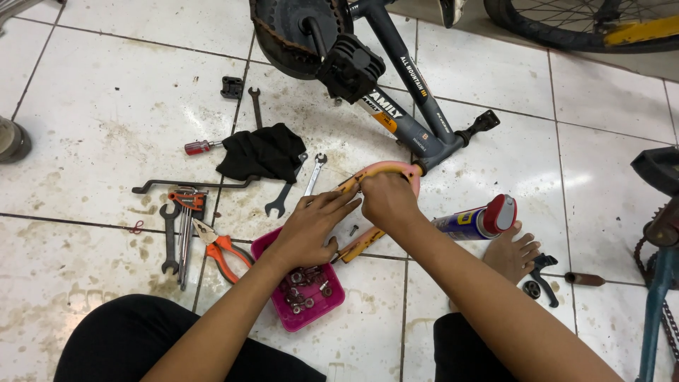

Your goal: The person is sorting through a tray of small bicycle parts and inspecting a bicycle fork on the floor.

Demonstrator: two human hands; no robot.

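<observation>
Near the middle of the tiled floor [106, 106], the person's two hands meet on a curved pink-and-orange bicycle part [385, 170] that lies against the lower end of a dark grey bicycle frame [414, 106]. The right hand [385, 201] has its grip closed around the curved part just below its pink bend. The left hand [311, 226] lies with fingers stretched out, its fingertips touching the orange strip of the same part; this grip is open rather than wrapped around anything.

Just below the left hand sits a pink plastic tray [272, 244] holding small nuts and bolts. To the left of the tray lie orange-handled pliers [223, 251], a set of hex keys [185, 226] and a dark open-ended wrench [170, 237]. Farther up the floor rest a crumpled black cloth [263, 152], a red-handled screwdriver [201, 146] and two more spanners [297, 185] beside the cloth.

Right of the hands, a blue spray can [475, 219] with a red cap lies on its side, just above the person's bare foot [513, 251]. A black pedal [350, 67] hangs from the frame's crank near the top edge of the floor in view.
</observation>
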